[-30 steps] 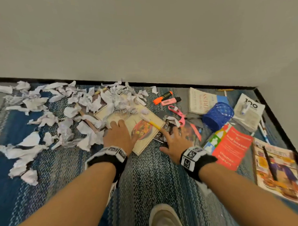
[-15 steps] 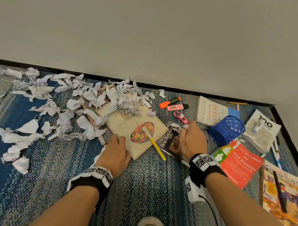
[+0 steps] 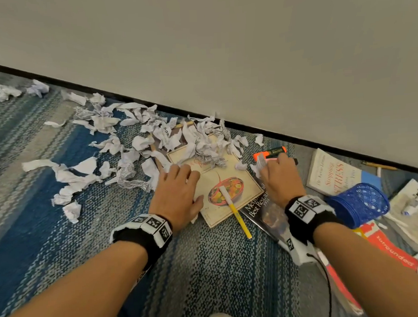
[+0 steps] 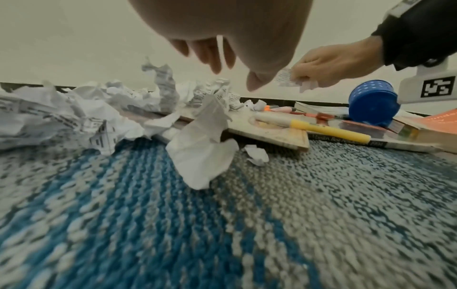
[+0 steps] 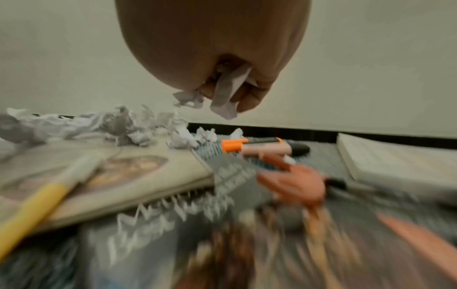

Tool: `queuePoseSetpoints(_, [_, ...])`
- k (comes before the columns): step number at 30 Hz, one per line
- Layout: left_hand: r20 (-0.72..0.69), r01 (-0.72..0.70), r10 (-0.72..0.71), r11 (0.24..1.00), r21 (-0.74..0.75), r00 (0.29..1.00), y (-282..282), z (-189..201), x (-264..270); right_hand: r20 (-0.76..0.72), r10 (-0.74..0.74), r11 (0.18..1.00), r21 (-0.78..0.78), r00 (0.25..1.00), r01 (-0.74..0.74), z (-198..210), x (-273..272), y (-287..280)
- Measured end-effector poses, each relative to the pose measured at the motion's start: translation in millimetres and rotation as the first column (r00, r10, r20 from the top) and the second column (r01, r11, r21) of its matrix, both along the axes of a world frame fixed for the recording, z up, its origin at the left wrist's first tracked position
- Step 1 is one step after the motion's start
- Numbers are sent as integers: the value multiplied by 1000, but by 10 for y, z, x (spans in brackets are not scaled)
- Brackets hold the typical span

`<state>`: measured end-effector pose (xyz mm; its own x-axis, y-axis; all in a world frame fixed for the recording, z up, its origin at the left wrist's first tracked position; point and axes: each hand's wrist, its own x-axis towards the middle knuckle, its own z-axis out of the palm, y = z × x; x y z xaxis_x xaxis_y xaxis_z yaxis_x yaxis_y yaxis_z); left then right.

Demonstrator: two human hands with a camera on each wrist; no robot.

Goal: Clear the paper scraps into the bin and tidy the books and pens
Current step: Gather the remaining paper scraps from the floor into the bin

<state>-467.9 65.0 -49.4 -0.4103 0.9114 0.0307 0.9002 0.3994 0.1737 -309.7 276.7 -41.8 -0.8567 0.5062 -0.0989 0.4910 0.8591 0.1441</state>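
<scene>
- Right hand [image 3: 278, 177]: fingers curled tight round a few crumpled white paper scraps [image 5: 228, 91], which hang out below the fist in the right wrist view. Held above the floor, clear of everything — my reading is that it gathers a handful before any trip to a bin. No bin appears in any view.
- Just beyond that grip: an orange highlighter [image 3: 269, 153] and a pink one [image 5: 264, 150] lie side by side on the blue-grey woven carpet [image 3: 207, 265]. To its inner side, the glossy dark restaurant-guide book [image 3: 257, 205] lies partly under the neighbouring book.
- Left hand [image 3: 178, 195]: fingers straight and spread, holding nothing. In the left wrist view it hovers over the near-left corner of the cream cookbook with a bowl picture on its cover [image 3: 224, 188]; contact with the cover I cannot tell.
- Ahead of and outward from the left hand: the main drift of torn printed paper [image 3: 131, 146], heaped over the cookbook's far edge and spread along the skirting. The open palm looks poised to rake this in.
- Between the two hands: a yellow-barrelled white-capped marker [image 3: 233, 210] rests diagonally on the cookbook, tail overhanging the carpet — it would likely roll off if the book were lifted first.
- Outward of the right wrist: a blue mesh pen pot [image 3: 361, 204] on its side, the probable home for the pens.
- Task judged early: most scraps are on the floor, books unstacked.
</scene>
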Motion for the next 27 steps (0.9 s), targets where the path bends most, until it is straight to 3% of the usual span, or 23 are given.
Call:
queuePoseSetpoints(3, [12,-204,208,966,-159,978,-110,-58,25,-181,-50,991,-133,982,25,208,-219,165])
queuePoseSetpoints(4, [44,-234,246,953,-195,968,-140,-101,52,-154,-91,980,-189,984,61,278,-278,243])
queuePoseSetpoints(6, [105,-227,262,938,-263,959,-197,-234,117,-73,-190,947,-278,979,163,397,-342,380])
queuePoseSetpoints(8, [116,-183,229,931,-315,966,-217,-295,187,-132,-330,895,-358,935,265,423,-301,482])
queuePoseSetpoints(11, [87,-128,165,936,-328,983,-182,-327,229,-276,-547,786,-495,790,371,293,-142,478])
queuePoseSetpoints(13, [134,-60,103,954,-294,986,-150,-353,219,-275,-684,659,-629,675,412,131,1,423])
queuePoseSetpoints(15, [164,-33,70,976,-217,984,-62,-280,174,-191,-809,477,-767,555,430,13,137,404])
queuePoseSetpoints(16, [183,-37,75,979,-203,980,3,-268,160,-172,-829,449,-772,532,450,-24,195,423])
queuePoseSetpoints(21, [278,8,37,987,-161,960,465,-135,92,-131,-738,643,-433,662,632,47,386,592])
queuePoseSetpoints(24, [320,-1,30,996,-91,947,744,-102,107,-111,-755,629,-405,647,664,24,387,658])
queuePoseSetpoints(27, [285,45,-14,994,-102,958,1052,-44,113,-82,-713,664,-397,696,633,-135,358,726])
